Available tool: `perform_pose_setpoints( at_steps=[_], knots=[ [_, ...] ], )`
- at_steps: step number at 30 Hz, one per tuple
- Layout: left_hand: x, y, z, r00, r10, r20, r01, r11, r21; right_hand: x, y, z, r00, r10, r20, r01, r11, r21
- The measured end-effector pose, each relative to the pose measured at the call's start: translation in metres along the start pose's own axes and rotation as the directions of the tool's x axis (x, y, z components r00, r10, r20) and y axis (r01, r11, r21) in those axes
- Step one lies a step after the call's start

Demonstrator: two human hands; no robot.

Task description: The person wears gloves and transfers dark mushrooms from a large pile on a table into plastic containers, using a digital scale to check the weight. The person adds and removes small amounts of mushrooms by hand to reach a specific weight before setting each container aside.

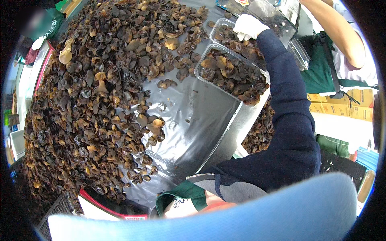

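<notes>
My right hand (249, 27), in a white glove with a navy sleeve, is at the far right of the table. Its fingers curl down at the far clear plastic tray (212, 35), which holds dark wood ear mushrooms (247, 48). Whatever they grip is hidden. A second clear tray (196, 71), filled with the same brown-black mushrooms, sits on the near side of that one. A broad heap of loose wood ear mushrooms (92, 96) covers the left and far part of the table. My left hand is out of view.
Dark plastic sheeting (197, 116) covers the table. A red-edged scale (112, 209) stands at the near edge. Further mushrooms (259, 132) lie beyond the right edge. A co-worker's bare arm (337, 28) and green apron are at right. Blue fabric (209, 213) blocks the bottom.
</notes>
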State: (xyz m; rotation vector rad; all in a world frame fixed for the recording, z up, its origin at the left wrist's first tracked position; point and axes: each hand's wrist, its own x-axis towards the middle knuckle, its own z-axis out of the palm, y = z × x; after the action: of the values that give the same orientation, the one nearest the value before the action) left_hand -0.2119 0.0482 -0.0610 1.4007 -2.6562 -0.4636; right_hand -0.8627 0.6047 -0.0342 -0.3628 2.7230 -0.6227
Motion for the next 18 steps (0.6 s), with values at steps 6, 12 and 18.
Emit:
perform_pose_setpoints(
  at_steps=[6, 12, 18],
  knots=[
    [0.004, 0.0, 0.0, 1.0, 0.004, -0.004, -0.004, 1.0, -0.003, 0.002, 0.022, -0.008, 0.991, 0.039, 0.126, -0.094, 0.881, 0.464],
    [0.005, -0.003, -0.001, 1.0, 0.002, -0.007, -0.002, 1.0, 0.001, -0.003, 0.009, -0.005, 0.989, 0.112, 0.096, -0.142, 0.903, 0.405],
    [0.004, -0.007, -0.005, 1.0, -0.005, -0.01, 0.005, 1.0, 0.012, -0.007, -0.019, 0.005, 0.998, 0.061, -0.023, -0.064, 0.987, -0.146]
  ],
)
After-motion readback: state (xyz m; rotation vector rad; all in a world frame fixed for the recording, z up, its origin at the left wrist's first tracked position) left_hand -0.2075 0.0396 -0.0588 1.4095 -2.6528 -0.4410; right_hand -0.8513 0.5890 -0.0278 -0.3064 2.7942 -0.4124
